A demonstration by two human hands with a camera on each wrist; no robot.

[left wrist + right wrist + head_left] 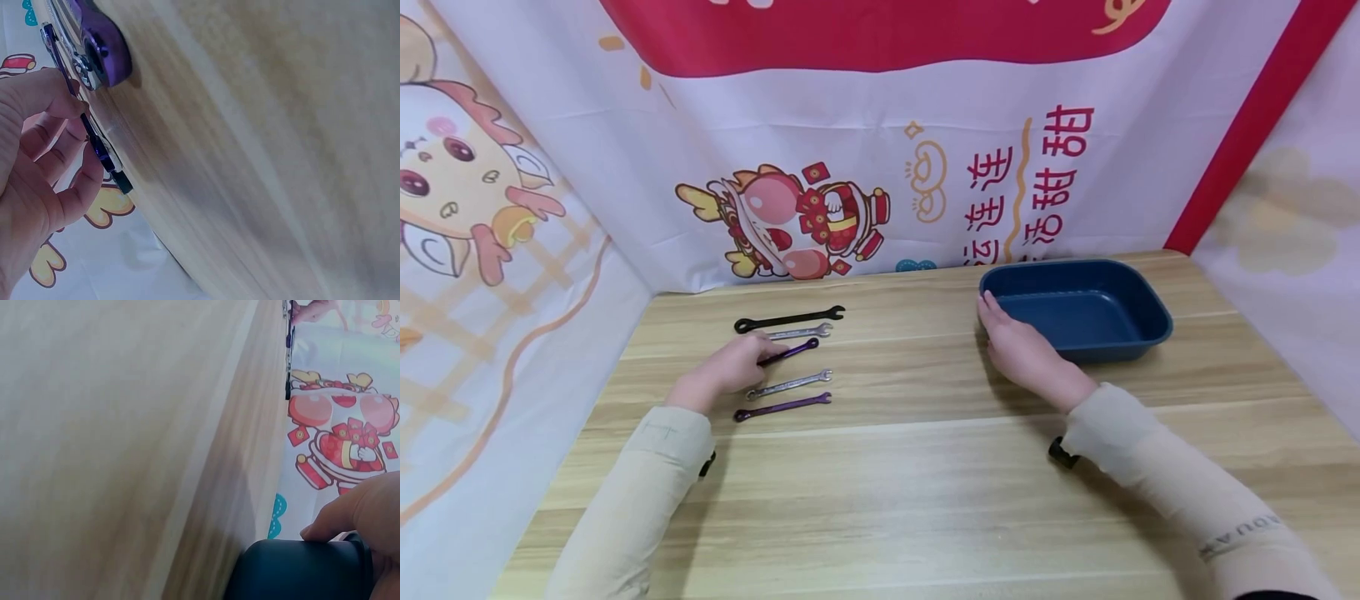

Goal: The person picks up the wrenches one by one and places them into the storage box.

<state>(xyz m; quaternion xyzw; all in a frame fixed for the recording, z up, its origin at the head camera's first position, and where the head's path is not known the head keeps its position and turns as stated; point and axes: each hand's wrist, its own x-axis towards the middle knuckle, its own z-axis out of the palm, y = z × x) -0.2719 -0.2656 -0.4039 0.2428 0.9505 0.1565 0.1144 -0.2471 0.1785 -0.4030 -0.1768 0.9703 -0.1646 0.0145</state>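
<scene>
My left hand [735, 367] pinches a dark purple combination wrench [797, 349] between thumb and fingers; the wrench is tilted, and its lower end is partly hidden by the fingers in the head view. Behind it lie a black wrench [790, 320] and a silver wrench [801, 333], the latter partly covered by the hand. Nearer the front lie another silver wrench [790, 384] and a lighter purple wrench [784, 406]. At the right, my right hand [1026, 354] grips the left side of a dark blue rectangular bin [1120, 346], with fingers against its outer wall [300, 569].
The wood-grain table [895, 500] carries the bin at its back right and the wrenches at its left. Printed white cloth [865, 125] hangs along the back and both sides.
</scene>
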